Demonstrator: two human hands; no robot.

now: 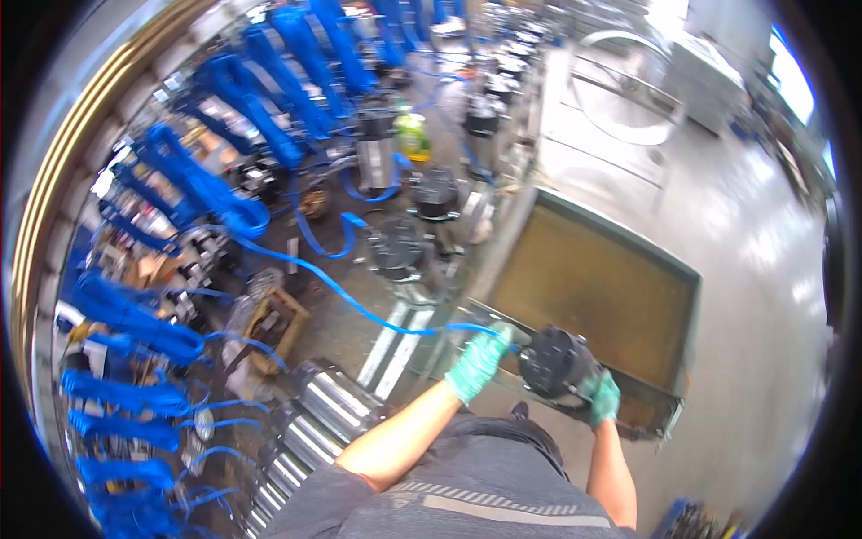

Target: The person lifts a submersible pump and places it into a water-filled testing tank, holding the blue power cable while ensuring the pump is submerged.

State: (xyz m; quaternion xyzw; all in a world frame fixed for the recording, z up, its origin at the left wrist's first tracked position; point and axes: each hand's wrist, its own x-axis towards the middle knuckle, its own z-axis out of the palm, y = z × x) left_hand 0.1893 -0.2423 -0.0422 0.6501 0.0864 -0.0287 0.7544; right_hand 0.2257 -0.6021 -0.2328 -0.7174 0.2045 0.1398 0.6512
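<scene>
In front of me, a cylindrical pump (552, 361) with a black round cap is held over the near edge of a water tank (696, 305). My right hand (602, 397), in a green glove, grips its right side with the fingers curled round the body. My left hand (480, 362), also green-gloved, is closed round a blue cable (359, 307) just left of the cap. That cable runs away to the left toward the hanging coils. The pump's lower part is hidden by its cap and my right hand.
Brownish water (593, 287) fills the tank. Left of it, more black-capped pumps (398, 249) stand on a dark workbench (337, 287), near a small wooden box (278, 328) and a yellow-green bottle (412, 136). Steel cylinders (332, 400) lie at my left. Bundled blue cables (242, 99) line the far left.
</scene>
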